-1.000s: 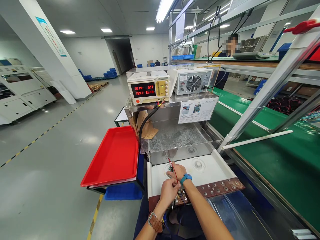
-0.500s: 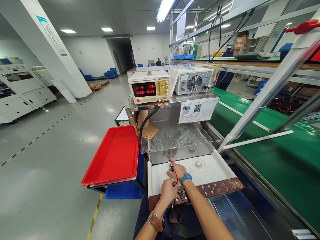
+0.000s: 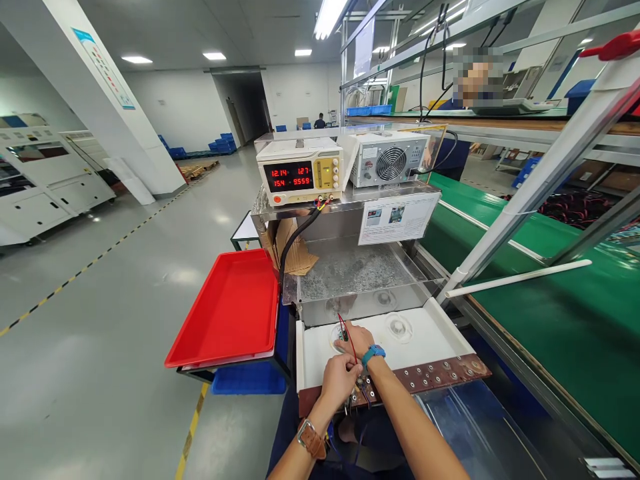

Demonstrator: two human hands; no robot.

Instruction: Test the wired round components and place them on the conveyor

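Note:
My left hand, with a brown-strapped watch at the wrist, is closed in a pinch on a thin red wire. This wire loops up to a small circuit board with green and dark parts. Just beyond, my right hand, wearing a blue wristband, has its fingers closed on the board over the white work tray. My fingers hide much of the board. Below both hands runs a brown strip with rows of metal studs, and dark leads hang near its left part.
A power supply with red digits stands on a metal shelf beside a grey unit with a fan. A red tray is at the left. The green conveyor lies right. A co-worker is behind the rack.
The digits on the power supply have changed. The view has shifted slightly; both hands keep nearly the same pose on the wire and the board.

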